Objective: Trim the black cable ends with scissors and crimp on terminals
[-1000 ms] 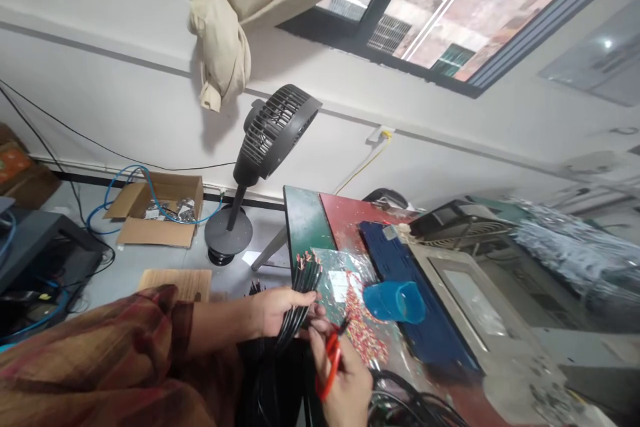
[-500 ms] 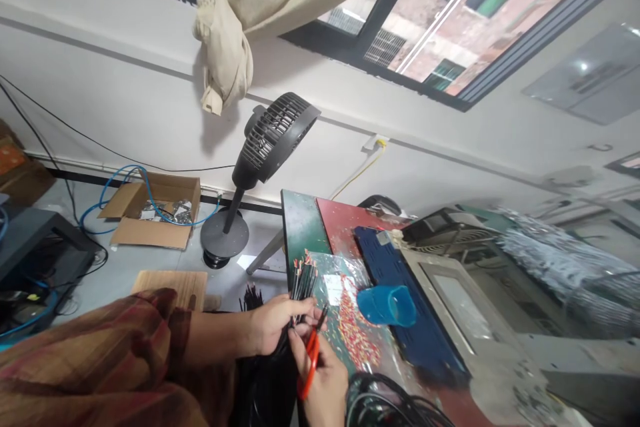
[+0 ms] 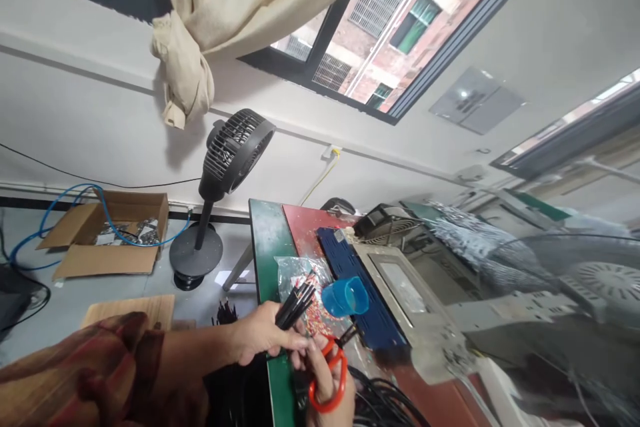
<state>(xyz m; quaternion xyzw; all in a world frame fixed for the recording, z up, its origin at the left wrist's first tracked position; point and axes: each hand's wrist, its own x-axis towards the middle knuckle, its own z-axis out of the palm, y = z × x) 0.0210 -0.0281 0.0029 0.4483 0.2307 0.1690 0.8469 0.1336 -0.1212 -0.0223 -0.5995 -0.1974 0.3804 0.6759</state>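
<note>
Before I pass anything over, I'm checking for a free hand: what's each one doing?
Left hand: closed around a bundle of black cables.
Right hand: closed, holding red-handled scissors.

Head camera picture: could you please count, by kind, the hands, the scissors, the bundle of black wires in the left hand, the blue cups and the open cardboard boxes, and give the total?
Hands: 2 (left hand, right hand)
Scissors: 1
Bundle of black wires in the left hand: 1
Blue cup: 1
Open cardboard box: 1
Total: 6
</note>
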